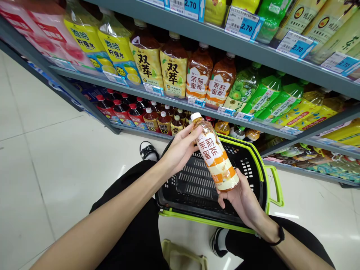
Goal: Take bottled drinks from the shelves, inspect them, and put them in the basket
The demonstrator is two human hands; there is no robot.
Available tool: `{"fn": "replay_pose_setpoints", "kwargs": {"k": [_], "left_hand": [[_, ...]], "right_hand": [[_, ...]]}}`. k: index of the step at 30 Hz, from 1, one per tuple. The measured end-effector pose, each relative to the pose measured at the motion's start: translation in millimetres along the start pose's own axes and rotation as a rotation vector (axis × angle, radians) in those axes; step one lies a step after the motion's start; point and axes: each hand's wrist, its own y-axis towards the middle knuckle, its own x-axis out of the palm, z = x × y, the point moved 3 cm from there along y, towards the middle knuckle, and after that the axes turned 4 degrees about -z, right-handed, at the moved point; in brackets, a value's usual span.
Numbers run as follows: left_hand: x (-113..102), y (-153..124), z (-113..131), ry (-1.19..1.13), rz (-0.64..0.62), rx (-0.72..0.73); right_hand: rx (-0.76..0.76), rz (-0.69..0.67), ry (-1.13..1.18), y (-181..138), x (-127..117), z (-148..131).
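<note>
Both my hands hold a tea bottle (215, 155) with a white cap and an orange and cream label. It is tilted, cap toward the shelf, over a black shopping basket (197, 208) with lime-green rims. My left hand (182, 148) grips the bottle near its neck, thumb along the side. Under the base, my right hand (239, 195) supports the bottle, its fingers partly hidden behind it. The inside of the basket shows slotted black plastic.
A grey shelf (180, 105) carries large drink bottles, with similar jasmine tea bottles (199, 73) near the middle. Smaller red-capped bottles (120, 110) stand below. The basket's green handle (275, 187) sticks out to the right. My legs flank the basket on the tiled floor (70, 161).
</note>
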Motion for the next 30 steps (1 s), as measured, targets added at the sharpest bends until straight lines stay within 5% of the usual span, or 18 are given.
{"fn": "replay_pose_setpoints", "kwargs": {"k": [6, 11, 30], "left_hand": [[-3.9, 1.6, -0.4, 0.062, 0.037, 0.038], [-2.3, 1.4, -1.2, 0.077, 0.022, 0.044], [2.4, 0.2, 3.7, -0.012, -0.032, 0.030]], "right_hand": [[-0.181, -0.007, -0.258, -2.7, -1.3, -6.8], [-0.162, -0.012, -0.255, -3.1, -1.5, -6.9], [-0.023, -0.181, 0.089, -8.9, 2.8, -8.2]]}}
